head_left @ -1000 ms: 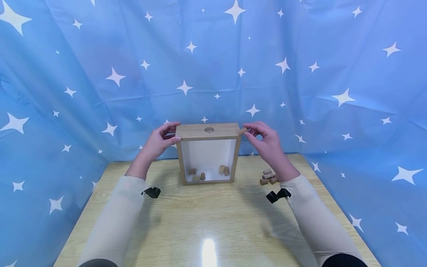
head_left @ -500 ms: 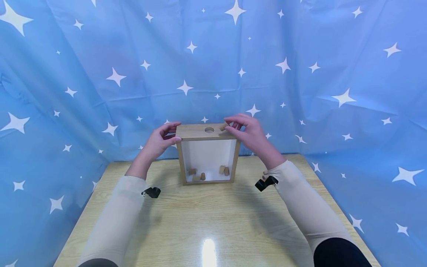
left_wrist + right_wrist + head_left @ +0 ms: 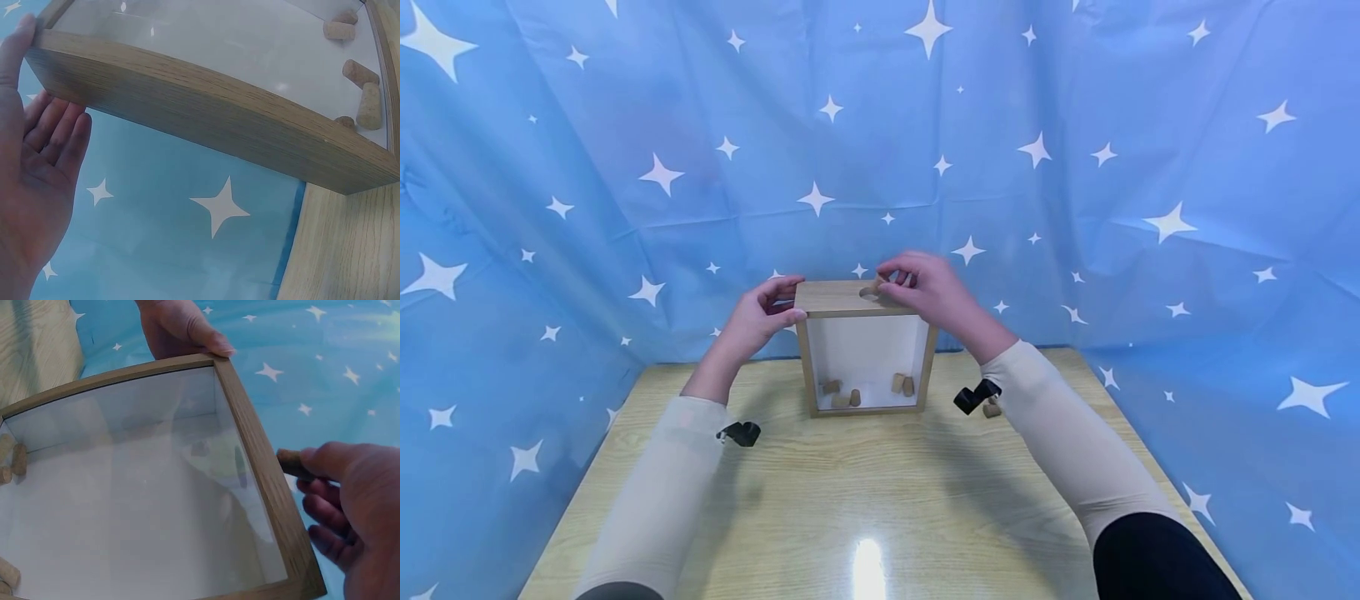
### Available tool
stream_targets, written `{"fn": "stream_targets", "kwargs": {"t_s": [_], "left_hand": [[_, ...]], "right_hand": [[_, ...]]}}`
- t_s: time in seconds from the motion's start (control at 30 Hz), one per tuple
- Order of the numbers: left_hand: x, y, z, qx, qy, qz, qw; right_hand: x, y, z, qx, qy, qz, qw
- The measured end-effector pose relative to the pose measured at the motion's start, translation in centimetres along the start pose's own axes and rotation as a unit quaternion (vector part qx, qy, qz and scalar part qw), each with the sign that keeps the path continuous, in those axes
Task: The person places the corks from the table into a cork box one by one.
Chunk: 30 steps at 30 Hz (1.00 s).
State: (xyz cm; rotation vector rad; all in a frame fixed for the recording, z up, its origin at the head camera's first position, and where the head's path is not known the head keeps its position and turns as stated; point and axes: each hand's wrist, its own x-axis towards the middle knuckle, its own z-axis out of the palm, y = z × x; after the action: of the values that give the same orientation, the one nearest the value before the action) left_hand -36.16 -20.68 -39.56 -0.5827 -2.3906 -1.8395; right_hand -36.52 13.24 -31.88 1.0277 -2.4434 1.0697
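Note:
A wooden shadow box (image 3: pixel 823 296) with a clear front and a round hole (image 3: pixel 867 292) in its top stands upright on the table. My left hand (image 3: pixel 758 315) holds its upper left corner, thumb on the front edge and fingers behind, as the left wrist view also shows. With thumb and fingers, my right hand (image 3: pixel 928 290) pinches a wine cork (image 3: pixel 292 462) at the top of the box. In the head view the cork is tilted over the hole's right side, partly covering it. Several corks (image 3: pixel 840 401) lie inside on the box's floor.
A few loose corks (image 3: pixel 992 409) show on the table (image 3: pixel 820 492) right of the box, mostly hidden by my right sleeve (image 3: pixel 1045 433). A blue curtain (image 3: pixel 880 150) with white stars hangs close behind the box and along both sides.
My right hand has carried the cork leftward from beyond the box's right edge across the top to the hole. My left hand stays on the corner.

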Motion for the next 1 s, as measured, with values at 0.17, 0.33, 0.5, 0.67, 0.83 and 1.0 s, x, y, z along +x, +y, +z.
{"fn": "stream_targets", "kwargs": {"t_s": [0.17,0.33,0.5,0.67,0.83,1.0], "left_hand": [[0.0,0.0,0.0,0.004,0.002,-0.001,1.0],[0.1,-0.1,0.1,0.003,0.003,-0.002,1.0],[0.0,-0.1,0.0,0.003,0.005,-0.003,1.0],[0.1,-0.1,0.0,-0.002,0.003,0.002,1.0],[0.1,-0.2,0.0,-0.003,0.001,0.005,1.0],[0.1,-0.2,0.0,-0.004,0.001,0.001,1.0]], "right_hand": [[0.7,0.0,0.4,-0.021,-0.024,0.003,0.9995],[1.0,0.1,0.7,-0.035,-0.048,0.003,0.9982],[1.2,0.3,0.9,-0.043,-0.055,-0.012,0.9975],[1.2,0.3,1.1,-0.032,-0.056,-0.003,0.9979],[1.1,0.3,0.9,-0.016,-0.041,-0.003,0.999],[0.3,0.6,0.4,0.005,-0.009,-0.016,0.9998]]}}
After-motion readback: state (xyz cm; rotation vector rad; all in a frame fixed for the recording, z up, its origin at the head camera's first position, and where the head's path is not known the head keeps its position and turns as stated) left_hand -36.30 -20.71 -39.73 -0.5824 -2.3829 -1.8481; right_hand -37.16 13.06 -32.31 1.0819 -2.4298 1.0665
